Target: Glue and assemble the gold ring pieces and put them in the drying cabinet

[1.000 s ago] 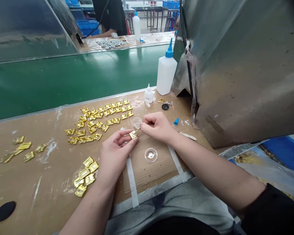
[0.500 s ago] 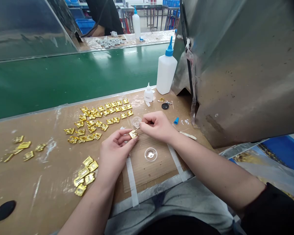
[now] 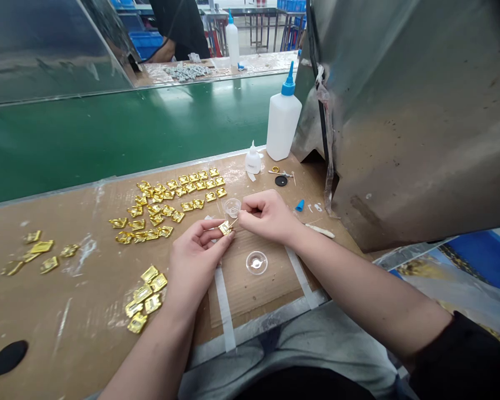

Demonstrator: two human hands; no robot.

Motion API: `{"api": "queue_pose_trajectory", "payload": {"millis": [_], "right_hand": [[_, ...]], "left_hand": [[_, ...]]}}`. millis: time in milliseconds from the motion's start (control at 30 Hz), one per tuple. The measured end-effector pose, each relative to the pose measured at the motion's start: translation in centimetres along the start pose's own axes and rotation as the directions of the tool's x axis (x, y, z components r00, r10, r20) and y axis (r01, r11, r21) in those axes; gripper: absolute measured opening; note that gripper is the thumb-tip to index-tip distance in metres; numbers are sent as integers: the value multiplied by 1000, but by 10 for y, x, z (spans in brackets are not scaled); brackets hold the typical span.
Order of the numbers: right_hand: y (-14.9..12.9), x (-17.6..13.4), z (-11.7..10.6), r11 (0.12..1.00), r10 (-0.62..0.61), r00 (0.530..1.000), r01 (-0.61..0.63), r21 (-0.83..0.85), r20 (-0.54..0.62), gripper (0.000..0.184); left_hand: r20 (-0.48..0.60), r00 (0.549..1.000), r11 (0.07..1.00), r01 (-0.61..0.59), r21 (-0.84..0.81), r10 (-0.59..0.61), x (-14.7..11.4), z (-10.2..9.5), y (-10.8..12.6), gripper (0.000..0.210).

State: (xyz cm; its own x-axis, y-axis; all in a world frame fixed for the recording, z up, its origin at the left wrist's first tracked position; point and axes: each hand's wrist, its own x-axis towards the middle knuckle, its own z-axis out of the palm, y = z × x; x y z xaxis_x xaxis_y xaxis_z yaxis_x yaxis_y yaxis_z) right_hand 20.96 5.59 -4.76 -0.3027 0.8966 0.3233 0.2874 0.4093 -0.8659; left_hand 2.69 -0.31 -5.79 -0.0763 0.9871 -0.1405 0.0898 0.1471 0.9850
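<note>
Between the thumb and fingers of my left hand (image 3: 200, 250) is a small gold metal piece (image 3: 224, 227), tilted face up. My right hand (image 3: 266, 214) pinches a thin wooden stick (image 3: 234, 222), probably a toothpick, whose tip is at the gold piece's right edge. Just beyond my fingers stands a small clear cup (image 3: 232, 208). A second clear dish (image 3: 256, 263) with a whitish blob in it rests on the cardboard pad (image 3: 262, 300) below my hands. Several gold pieces (image 3: 150, 230) lie in rows to the left, and another group (image 3: 144, 300) lies beside my left forearm.
Behind my right hand stand a small white bottle (image 3: 253, 161) and a large bottle with a blue nozzle (image 3: 283, 125). A metal panel (image 3: 420, 111) rises on the right. The green belt (image 3: 108, 144) runs beyond the table. Across it is a person's arm (image 3: 165, 51).
The gold piece has turned slightly in my left fingers, and the stick's tip has shifted from over its face to its right edge. Both hands stay nearly in place.
</note>
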Motion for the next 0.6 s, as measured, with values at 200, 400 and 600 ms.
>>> {"api": "queue_pose_trajectory", "payload": {"millis": [200,400,600], "right_hand": [[0,-1,-1,999,-32,999,32,-8,-37,29],[11,3,-5,989,4,976,-37,-146,-217,34],[8,5,-6,902,161,985,-172,-396,-60,39]], "left_hand": [[-2,1000,1000,6,12,-6,0,-1,-2,55],[-15,999,999,36,34,-36,0,0,-1,58],[4,999,998,45,33,-46,0,-1,1,62]]}}
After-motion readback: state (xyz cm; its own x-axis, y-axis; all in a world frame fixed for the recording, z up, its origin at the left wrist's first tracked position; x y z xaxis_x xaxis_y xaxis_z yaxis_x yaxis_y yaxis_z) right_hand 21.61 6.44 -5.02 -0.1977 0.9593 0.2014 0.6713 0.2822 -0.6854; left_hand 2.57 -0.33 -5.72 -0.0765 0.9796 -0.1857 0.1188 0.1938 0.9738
